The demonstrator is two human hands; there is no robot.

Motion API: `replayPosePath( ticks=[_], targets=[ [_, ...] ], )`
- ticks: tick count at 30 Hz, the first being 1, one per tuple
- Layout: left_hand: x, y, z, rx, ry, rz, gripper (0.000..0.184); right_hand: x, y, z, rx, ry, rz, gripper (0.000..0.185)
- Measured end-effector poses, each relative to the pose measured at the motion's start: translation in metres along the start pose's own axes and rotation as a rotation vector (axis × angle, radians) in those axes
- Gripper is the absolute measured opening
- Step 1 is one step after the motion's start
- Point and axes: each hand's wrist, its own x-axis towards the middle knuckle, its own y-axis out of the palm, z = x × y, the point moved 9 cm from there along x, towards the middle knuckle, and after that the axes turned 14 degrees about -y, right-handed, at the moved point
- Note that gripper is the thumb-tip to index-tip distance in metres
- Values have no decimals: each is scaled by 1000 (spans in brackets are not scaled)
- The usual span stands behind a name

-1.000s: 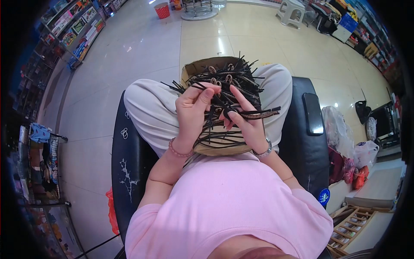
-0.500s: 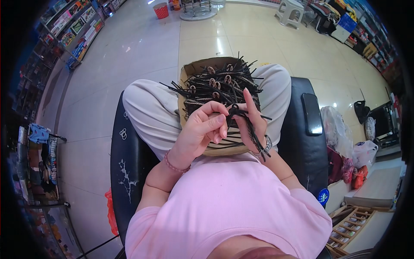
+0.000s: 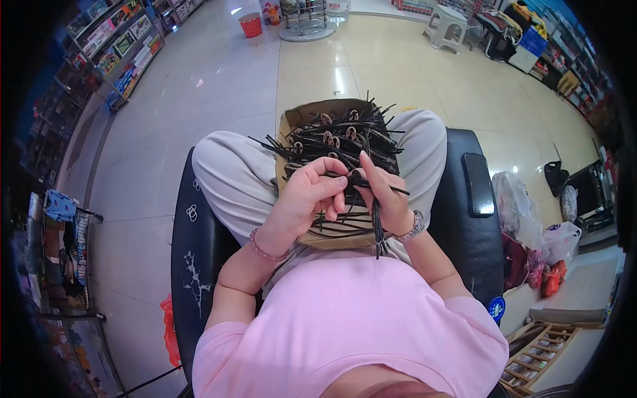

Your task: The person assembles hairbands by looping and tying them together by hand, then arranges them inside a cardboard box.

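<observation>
A bundle of dark braided cords (image 3: 378,225) hangs from between my hands, its ends down toward the pink shirt. My left hand (image 3: 317,191) pinches part of the cords between thumb and index finger, the other fingers curled. Close beside it, my right hand (image 3: 385,196) grips the same bundle, thumb and fingers closed round it. Under both hands, an open cardboard box (image 3: 286,121) rests in my lap, holding many black and brown cords (image 3: 312,142) with oval brown pieces (image 3: 351,132) on them. The exact loop at my fingertips is too small to make out.
A phone (image 3: 478,186) lies on the black seat (image 3: 481,245) at the right. Rubber bands (image 3: 192,212) lie on its left side. Plastic bags (image 3: 561,240) stand on the floor at the right, a white stool (image 3: 446,28) farther ahead, shelves (image 3: 109,46) at the left.
My hands have come closer together, and the cords, which pointed right, now hang down toward me. My left hand has turned and moved lower. The view has tilted slightly.
</observation>
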Motion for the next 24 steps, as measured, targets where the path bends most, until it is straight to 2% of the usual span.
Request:
replayPosePath(
  ticks=[7,16,24],
  targets=[
    [3,3,-7,161,-28,14,17,1,6,-1,77,50,112,62],
    [8,-12,1,69,1,-148,18,2,12,-3,59,72,173,62],
    [10,-5,6,-13,21,-64,12,5,13,-8,81,57,240,62]
  ],
)
